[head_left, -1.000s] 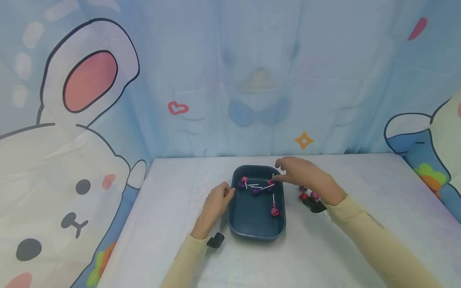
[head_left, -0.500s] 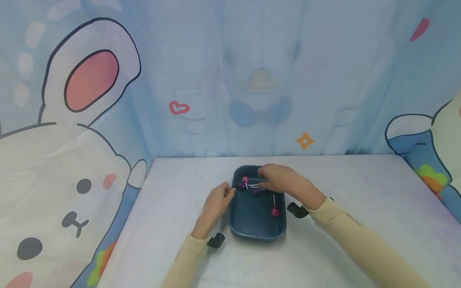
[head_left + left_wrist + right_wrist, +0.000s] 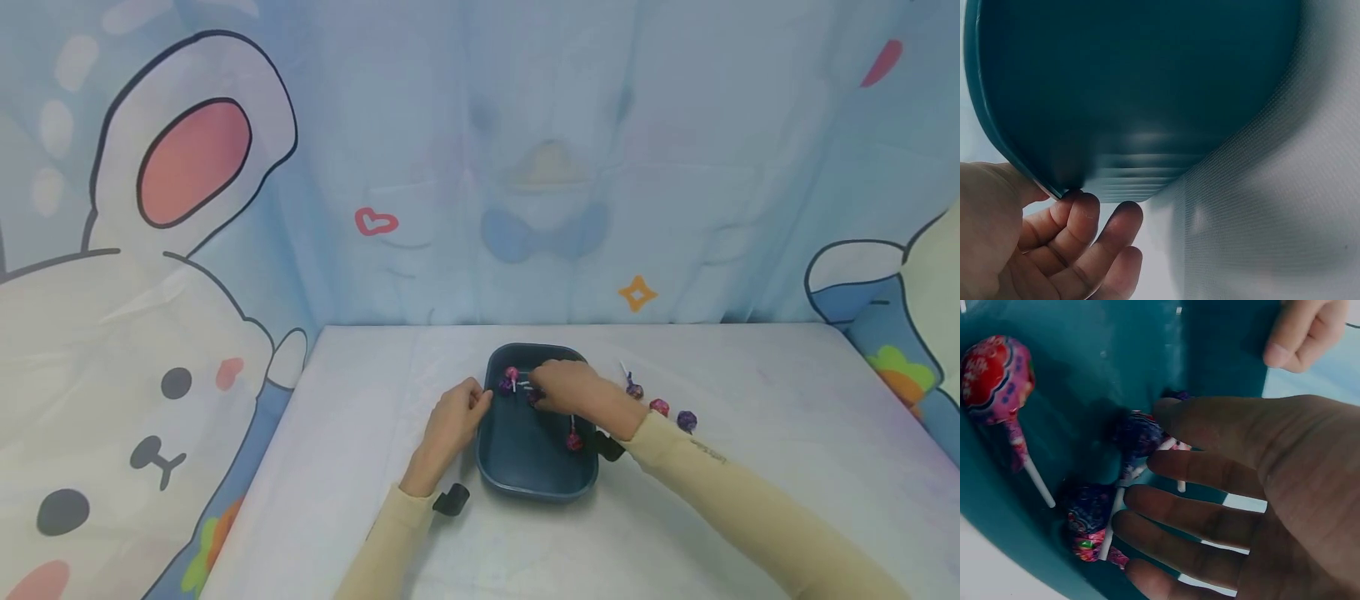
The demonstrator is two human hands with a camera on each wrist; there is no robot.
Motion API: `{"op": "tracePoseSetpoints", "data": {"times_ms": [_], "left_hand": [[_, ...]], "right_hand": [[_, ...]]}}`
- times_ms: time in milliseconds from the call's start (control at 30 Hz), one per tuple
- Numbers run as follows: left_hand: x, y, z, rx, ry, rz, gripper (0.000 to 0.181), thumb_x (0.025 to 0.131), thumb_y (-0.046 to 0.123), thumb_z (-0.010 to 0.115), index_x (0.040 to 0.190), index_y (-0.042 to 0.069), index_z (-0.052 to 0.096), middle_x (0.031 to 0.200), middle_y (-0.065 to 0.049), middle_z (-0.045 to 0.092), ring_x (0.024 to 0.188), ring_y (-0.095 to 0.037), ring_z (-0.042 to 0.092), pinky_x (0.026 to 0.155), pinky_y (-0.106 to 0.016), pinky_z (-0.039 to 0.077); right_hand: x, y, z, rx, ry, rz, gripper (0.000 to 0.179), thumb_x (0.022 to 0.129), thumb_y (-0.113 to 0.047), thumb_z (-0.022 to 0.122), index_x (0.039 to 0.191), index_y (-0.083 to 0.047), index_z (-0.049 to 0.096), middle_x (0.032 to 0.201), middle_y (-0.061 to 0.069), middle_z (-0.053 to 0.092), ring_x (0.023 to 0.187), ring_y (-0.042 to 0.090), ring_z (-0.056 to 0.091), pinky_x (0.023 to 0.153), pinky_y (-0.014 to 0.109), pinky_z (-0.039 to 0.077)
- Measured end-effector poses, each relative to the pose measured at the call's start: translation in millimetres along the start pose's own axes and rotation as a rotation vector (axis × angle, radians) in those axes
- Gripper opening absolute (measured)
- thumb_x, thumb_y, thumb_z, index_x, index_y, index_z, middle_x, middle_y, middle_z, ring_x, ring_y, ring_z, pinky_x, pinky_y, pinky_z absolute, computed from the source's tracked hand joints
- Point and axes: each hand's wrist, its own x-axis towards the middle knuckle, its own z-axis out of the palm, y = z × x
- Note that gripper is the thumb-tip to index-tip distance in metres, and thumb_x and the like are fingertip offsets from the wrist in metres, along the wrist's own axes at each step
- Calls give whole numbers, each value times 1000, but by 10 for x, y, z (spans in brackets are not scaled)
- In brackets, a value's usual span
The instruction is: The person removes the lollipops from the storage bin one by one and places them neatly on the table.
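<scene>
A deep teal tray [image 3: 536, 479] stands on the table with several wrapped lollipops inside. My left hand [image 3: 452, 421] is at its left side, thumb and forefinger pinching the rim [image 3: 1007, 150]. Inside the tray's far part is my right hand [image 3: 573, 390], its fingers extended over the lollipops. In the right wrist view, the thumb tip is right at a purple lollipop [image 3: 1138, 434], whose stick runs toward the forefinger. Below it another purple lollipop [image 3: 1088, 506] overlaps a pink one near the fingertips. A red-and-pink lollipop [image 3: 997, 378] lies apart from the fingers.
On the white table [image 3: 750, 500], right of the tray, lie more lollipops: one with a raised stick [image 3: 634, 389], a pink one [image 3: 659, 407] and a purple one [image 3: 686, 420]. A blue printed curtain [image 3: 420, 167] hangs behind the table.
My right hand has moved left and down from the tray's far right corner to over the lollipops inside, uncovering those on the table. The left hand stays on the rim.
</scene>
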Motion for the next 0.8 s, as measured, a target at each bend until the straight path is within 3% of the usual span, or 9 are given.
{"op": "tracePoseSetpoints", "data": {"times_ms": [300, 500, 800], "left_hand": [[5, 3, -5, 6, 3, 3, 24, 93, 37, 50, 82, 16, 52, 63, 2, 49, 52, -10, 46, 46, -24, 37], [12, -2, 6, 5, -5, 4, 24, 93, 37, 50, 82, 16, 52, 63, 3, 49, 52, -10, 45, 46, -24, 37], [17, -15, 14, 22, -1, 4, 25, 93, 38, 49, 81, 16, 51, 62, 4, 48, 51, -9, 44, 45, -24, 36]], "right_hand": [[82, -24, 21, -37, -21, 3, 15, 81, -26, 68, 83, -11, 66, 65, -2, 55, 58, 14, 50, 54, 30, 44], [94, -44, 29, -65, -16, 17, 20, 81, -29, 68, 71, -12, 62, 62, -1, 54, 55, 14, 50, 50, 32, 42], [119, -58, 60, -105, -18, 31, 25, 79, -33, 70, 74, -9, 64, 66, 2, 58, 56, 15, 50, 54, 35, 46]]}}
